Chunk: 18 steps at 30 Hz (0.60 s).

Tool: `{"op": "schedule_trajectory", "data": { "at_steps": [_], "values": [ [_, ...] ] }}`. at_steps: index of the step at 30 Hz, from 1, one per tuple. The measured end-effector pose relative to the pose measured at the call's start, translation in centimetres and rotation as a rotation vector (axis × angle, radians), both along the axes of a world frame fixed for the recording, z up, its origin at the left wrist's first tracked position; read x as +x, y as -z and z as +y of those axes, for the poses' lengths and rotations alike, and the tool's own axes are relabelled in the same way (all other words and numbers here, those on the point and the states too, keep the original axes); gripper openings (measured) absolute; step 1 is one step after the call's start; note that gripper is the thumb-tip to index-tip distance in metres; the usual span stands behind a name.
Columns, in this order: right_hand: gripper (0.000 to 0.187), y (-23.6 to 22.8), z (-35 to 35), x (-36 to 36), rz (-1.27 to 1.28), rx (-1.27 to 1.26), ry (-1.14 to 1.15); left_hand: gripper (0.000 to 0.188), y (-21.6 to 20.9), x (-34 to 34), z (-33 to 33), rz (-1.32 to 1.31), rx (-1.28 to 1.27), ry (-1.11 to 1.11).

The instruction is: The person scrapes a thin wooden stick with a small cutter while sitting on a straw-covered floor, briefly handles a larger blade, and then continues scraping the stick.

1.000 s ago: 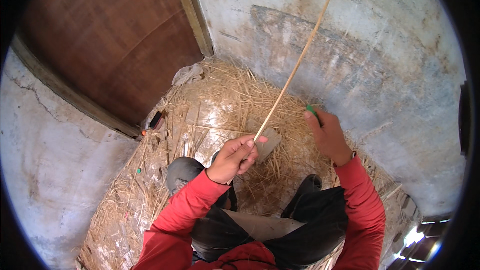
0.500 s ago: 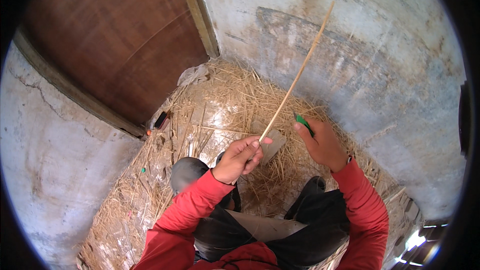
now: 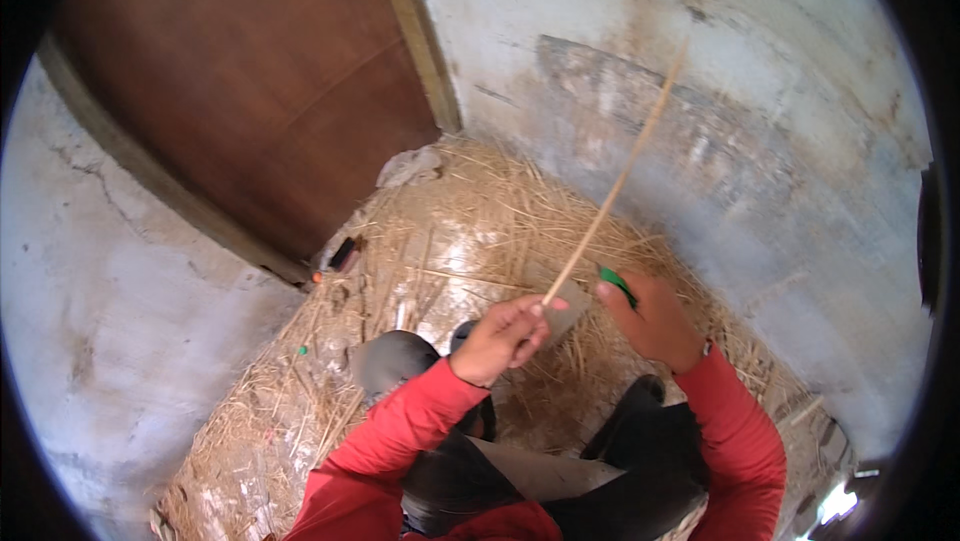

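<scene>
The left hand (image 3: 503,338) grips a long, thin, pale stick (image 3: 622,176) near its lower end, the thumb laid along it and the fingers curled beneath, so the hand is mostly closed, with one fingertip poking out to the right past the stick. From that grasp the stick slants up and to the right, its far end seen against the stained wall (image 3: 770,201); whether it touches the plaster I cannot tell. The right hand (image 3: 655,321) is wrapped around a small green tool (image 3: 618,287), the thumb pressed to its near side and the other fingers folded mostly out of sight behind. A dark, narrow tip juts from the tool toward the stick (it looks like a short blade, though blur makes that uncertain), and it stands just beside the stick, apparently with a little gap between. The two hands are near each other but apart, above the person's bent legs. Behind the left hand lies a flat, greyish slab (image 3: 568,313) on a floor strewn with straw (image 3: 500,191). By the foot of the brown door (image 3: 270,91) sit a dark object (image 3: 343,254) and a small orange one (image 3: 317,278), well away from both hands.
</scene>
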State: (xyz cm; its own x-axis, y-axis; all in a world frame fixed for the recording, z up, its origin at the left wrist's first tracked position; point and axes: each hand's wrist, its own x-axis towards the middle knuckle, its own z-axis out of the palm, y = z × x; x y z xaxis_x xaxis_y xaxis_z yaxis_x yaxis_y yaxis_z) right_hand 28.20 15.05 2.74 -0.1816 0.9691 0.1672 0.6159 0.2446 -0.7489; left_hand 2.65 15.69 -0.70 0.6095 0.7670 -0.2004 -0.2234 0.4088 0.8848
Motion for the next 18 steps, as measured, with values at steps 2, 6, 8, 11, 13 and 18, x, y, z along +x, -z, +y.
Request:
{"op": "schedule_trajectory", "data": {
  "at_steps": [2, 6, 8, 11, 13, 18],
  "values": [
    [0.035, 0.0, -0.2, -0.5, 0.031, -0.007, -0.004, 0.034, -0.3, 0.3, 0.4, 0.034, 0.043, 0.016],
    [0.033, -1.4, -0.6, -1.1, 0.028, -0.057, -0.007, 0.034, 0.4, 0.9, 0.6, 0.024, 0.036, 0.036],
    [0.032, -1.3, -0.6, -1.3, -0.002, -0.066, -0.024, 0.034, 0.5, 0.8, 0.5, 0.023, 0.033, 0.052],
    [0.032, -1.0, -0.7, -1.3, -0.049, -0.06, -0.051, 0.035, 0.6, 0.8, 0.3, 0.03, 0.03, 0.062],
    [0.033, -0.8, -0.8, -1.7, -0.066, -0.065, -0.041, 0.035, 0.4, 0.6, 0.2, 0.04, 0.035, 0.056],
    [0.033, 0.0, -0.9, -2.0, -0.036, -0.075, -0.097, 0.035, 0.6, 0.7, 0.4, 0.041, 0.049, 0.068]
  ]
}}
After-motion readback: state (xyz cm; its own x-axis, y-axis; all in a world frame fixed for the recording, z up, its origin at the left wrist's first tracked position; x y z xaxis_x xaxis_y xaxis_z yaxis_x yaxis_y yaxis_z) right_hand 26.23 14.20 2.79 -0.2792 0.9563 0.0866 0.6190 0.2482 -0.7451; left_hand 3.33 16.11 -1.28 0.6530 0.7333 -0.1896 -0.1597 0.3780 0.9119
